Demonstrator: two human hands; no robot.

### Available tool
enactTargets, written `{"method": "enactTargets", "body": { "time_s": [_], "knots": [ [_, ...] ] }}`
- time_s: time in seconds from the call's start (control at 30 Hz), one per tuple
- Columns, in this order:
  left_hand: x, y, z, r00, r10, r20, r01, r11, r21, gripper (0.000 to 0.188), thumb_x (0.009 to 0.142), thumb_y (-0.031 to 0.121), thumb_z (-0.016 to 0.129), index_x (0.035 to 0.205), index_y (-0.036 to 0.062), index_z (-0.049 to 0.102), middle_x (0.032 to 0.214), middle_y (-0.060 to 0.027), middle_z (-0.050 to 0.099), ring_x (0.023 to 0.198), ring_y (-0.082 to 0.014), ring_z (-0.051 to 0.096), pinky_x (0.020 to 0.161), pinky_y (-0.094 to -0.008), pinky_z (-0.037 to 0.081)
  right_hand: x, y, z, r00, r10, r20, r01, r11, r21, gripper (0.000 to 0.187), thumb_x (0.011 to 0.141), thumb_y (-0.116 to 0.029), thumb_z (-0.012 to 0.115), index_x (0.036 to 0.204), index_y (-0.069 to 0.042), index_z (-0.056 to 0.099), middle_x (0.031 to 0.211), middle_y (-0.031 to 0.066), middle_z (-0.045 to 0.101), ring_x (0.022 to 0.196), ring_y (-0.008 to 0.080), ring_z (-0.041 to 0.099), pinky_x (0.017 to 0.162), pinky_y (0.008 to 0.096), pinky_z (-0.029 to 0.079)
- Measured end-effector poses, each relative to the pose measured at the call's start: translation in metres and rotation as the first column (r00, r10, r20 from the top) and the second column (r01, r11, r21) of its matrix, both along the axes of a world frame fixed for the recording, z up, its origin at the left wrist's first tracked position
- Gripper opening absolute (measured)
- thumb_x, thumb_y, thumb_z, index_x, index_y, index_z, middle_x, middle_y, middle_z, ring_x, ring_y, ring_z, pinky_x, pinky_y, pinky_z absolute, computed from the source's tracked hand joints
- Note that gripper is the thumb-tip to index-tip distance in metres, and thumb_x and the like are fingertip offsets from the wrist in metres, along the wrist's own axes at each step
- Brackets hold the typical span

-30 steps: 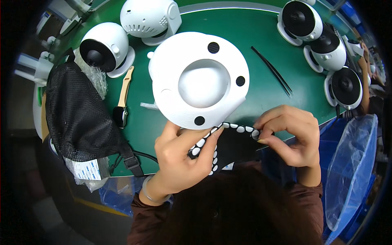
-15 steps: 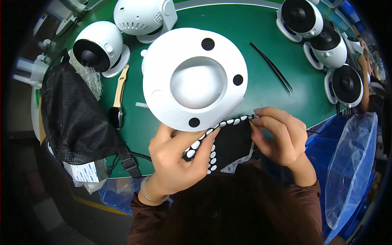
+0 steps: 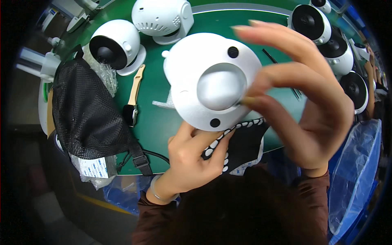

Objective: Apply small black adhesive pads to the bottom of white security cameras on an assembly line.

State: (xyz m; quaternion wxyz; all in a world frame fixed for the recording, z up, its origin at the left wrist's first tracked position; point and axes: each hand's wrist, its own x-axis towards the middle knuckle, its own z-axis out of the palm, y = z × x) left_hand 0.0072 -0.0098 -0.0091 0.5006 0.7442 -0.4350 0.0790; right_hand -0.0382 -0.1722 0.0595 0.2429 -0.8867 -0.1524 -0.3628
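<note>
A white camera [image 3: 192, 53] lies on the table with its round base turned up. Black round pads [image 3: 233, 52] show on the base, around a hollow centre; my right fingers cover its right side. Beneath the base's near edge, my left hand [image 3: 196, 161] pinches a black sheet [image 3: 246, 143] edged with white oval spots. Its fingertips lie close under the base; whether they touch it is unclear. Raised over the base's right side is my right hand [image 3: 314, 94], index finger and thumb brought together, other fingers lifted. Blur hides anything between those tips.
More white cameras [image 3: 118, 45] stand at the far left and the right. A black mesh bag [image 3: 85, 110] and a watch [image 3: 130, 114] lie to the left. Black tweezers [image 3: 269, 56] lie beyond my right hand. A blue bin with a clear liner [image 3: 355, 175] stands at right.
My right hand has left the sheet's edge and risen to the camera base, with its outer fingers lifting. My left hand keeps its grip. The whole view has shifted slightly.
</note>
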Motion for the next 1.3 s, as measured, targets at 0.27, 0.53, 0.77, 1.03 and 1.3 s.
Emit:
{"method": "enactTargets", "body": {
  "time_s": [0.27,0.53,0.77,1.03,1.3],
  "knots": [
    [-0.001,0.000,0.003,0.999,-0.019,-0.048,0.017,0.999,-0.030,0.021,0.063,0.001,0.065,0.084,0.0056,0.064,0.085,-0.0111,0.057,0.060,-0.0229,0.060,0.051,-0.0277,0.047,0.023,0.033,0.009,0.979,-0.005,-0.206,0.028,0.994,0.109,0.006,0.063,-0.002,0.064,0.066,-0.004,0.060,0.103,0.0127,0.059,0.081,0.0126,0.054,0.052,0.0185,0.035],
    [0.001,0.002,-0.002,0.997,-0.061,-0.038,0.061,0.998,0.001,0.026,0.065,0.003,0.064,0.090,0.0084,0.063,0.090,-0.0111,0.054,0.055,-0.0232,0.056,0.049,-0.0311,0.046,0.025,0.036,0.010,0.972,-0.039,-0.233,0.065,0.992,0.105,0.006,0.063,-0.002,0.064,0.067,-0.004,0.060,0.101,0.0134,0.059,0.088,0.0170,0.056,0.057,0.0189,0.037],
    [0.003,0.003,-0.005,0.997,-0.066,-0.032,0.064,0.997,-0.054,0.025,0.065,0.003,0.063,0.090,0.0081,0.062,0.090,-0.0127,0.054,0.059,-0.0262,0.057,0.050,-0.0332,0.047,0.027,0.037,0.004,0.982,0.005,-0.187,0.011,0.996,0.083,0.005,0.063,-0.001,0.063,0.066,-0.003,0.060,0.101,0.0143,0.059,0.089,0.0181,0.055,0.061,0.0203,0.038],
    [0.003,0.003,-0.004,0.996,-0.084,0.004,0.084,0.996,-0.032,0.021,0.065,0.003,0.062,0.086,0.0057,0.061,0.086,-0.0130,0.054,0.059,-0.0282,0.057,0.050,-0.0344,0.047,0.030,0.037,0.006,0.979,0.041,-0.199,-0.035,0.999,0.037,0.011,0.061,0.000,0.064,0.066,-0.003,0.056,0.099,0.0112,0.059,0.085,0.0154,0.055,0.067,0.0208,0.039],
    [0.004,0.001,0.006,0.995,-0.051,-0.081,0.056,0.996,0.064,0.022,0.061,-0.001,0.067,0.083,0.0047,0.066,0.079,-0.0129,0.060,0.068,-0.0261,0.060,0.061,-0.0300,0.047,0.046,0.019,0.043,0.836,0.087,-0.542,-0.162,0.982,-0.093,0.026,0.064,-0.011,0.070,0.085,0.000,0.060,0.077,0.0008,0.058,0.064,0.0087,0.053,0.058,0.0206,0.042]
  ]
}}
